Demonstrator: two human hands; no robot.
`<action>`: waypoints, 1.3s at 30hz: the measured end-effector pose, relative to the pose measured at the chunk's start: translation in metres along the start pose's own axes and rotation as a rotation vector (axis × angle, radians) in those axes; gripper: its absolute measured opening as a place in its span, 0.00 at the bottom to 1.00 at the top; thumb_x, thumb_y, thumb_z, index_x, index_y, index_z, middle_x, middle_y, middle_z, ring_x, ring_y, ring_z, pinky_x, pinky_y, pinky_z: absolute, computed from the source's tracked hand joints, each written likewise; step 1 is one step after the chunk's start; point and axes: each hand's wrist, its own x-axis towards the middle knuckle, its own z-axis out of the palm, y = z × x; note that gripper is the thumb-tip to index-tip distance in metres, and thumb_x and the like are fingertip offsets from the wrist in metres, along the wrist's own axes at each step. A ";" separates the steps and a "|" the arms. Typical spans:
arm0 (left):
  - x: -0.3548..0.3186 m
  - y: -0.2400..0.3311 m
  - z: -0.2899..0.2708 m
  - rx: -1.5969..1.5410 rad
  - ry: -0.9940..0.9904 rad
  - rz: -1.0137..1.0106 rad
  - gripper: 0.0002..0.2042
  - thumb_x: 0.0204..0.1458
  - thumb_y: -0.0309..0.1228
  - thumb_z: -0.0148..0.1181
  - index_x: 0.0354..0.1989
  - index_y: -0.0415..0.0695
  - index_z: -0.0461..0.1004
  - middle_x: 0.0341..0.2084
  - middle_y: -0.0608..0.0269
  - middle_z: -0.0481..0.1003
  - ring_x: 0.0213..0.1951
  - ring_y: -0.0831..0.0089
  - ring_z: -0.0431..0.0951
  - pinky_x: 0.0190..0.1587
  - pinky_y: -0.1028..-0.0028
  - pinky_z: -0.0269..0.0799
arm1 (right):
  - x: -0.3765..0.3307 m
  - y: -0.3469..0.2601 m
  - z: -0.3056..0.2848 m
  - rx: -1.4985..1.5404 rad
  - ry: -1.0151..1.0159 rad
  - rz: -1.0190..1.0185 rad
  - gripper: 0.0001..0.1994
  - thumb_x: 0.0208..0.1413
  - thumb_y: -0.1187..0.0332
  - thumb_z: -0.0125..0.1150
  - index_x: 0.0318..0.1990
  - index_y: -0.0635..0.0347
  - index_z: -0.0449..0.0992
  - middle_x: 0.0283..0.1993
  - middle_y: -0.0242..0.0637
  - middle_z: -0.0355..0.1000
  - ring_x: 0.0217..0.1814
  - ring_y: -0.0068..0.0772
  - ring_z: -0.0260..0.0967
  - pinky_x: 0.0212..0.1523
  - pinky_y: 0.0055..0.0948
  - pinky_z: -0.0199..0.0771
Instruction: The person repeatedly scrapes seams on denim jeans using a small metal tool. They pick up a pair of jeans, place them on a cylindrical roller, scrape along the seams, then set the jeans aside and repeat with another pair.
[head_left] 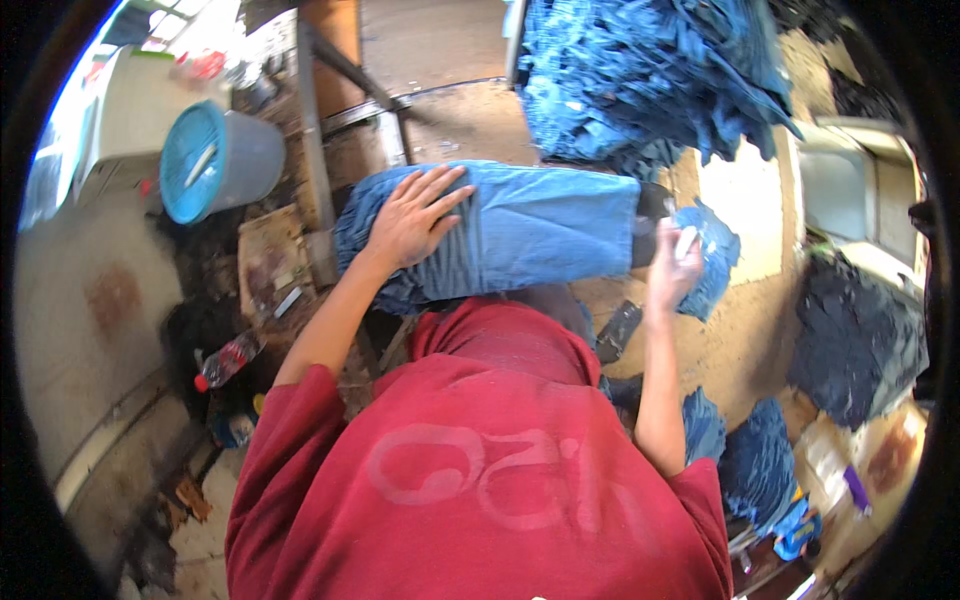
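**Left palm flat on denim leg, right hand at its end**

Left hand (415,215) lies open, fingers spread, pressing the blue denim leg (520,232) stretched across the work surface. Right hand (672,268) is raised by a denim scrap (712,258); grip cannot be told. Denim stack (650,75) hangs just beyond; blue bucket (215,160) sits well left.

bottle: a clear plastic bottle (228,359) with a red cap and a red label band lies on its side on the floor at the left, below the blue bucket.
box: a flat brown cardboard piece (868,460) with a reddish patch sits at the lower right, a purple marker on it.
white tag: a small white piece (686,240) sits in the right hand; too blurred to tell more.
screens: none show.
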 end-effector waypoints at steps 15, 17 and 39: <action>0.007 0.007 -0.003 0.001 0.001 -0.007 0.24 0.65 0.37 0.61 0.71 0.55 0.74 0.74 0.58 0.67 0.75 0.55 0.64 0.77 0.54 0.55 | -0.001 0.080 -0.011 0.006 0.005 -0.078 0.14 0.61 0.66 0.74 0.51 0.63 0.86 0.42 0.48 0.85 0.46 0.43 0.85 0.49 0.34 0.82; 0.011 0.009 -0.008 -0.020 -0.006 0.002 0.25 0.64 0.35 0.62 0.70 0.53 0.74 0.74 0.57 0.67 0.74 0.53 0.65 0.76 0.54 0.55 | -0.009 0.078 -0.030 -0.181 -0.020 -0.167 0.14 0.60 0.69 0.74 0.52 0.64 0.85 0.44 0.46 0.85 0.48 0.42 0.86 0.50 0.33 0.81; 0.155 -0.015 0.037 -0.424 -0.609 -0.170 0.28 0.69 0.57 0.56 0.44 0.37 0.80 0.39 0.42 0.81 0.45 0.55 0.82 0.50 0.59 0.74 | -0.091 0.041 0.024 -0.338 0.177 0.025 0.18 0.63 0.51 0.73 0.46 0.56 0.79 0.31 0.41 0.81 0.29 0.46 0.81 0.32 0.42 0.78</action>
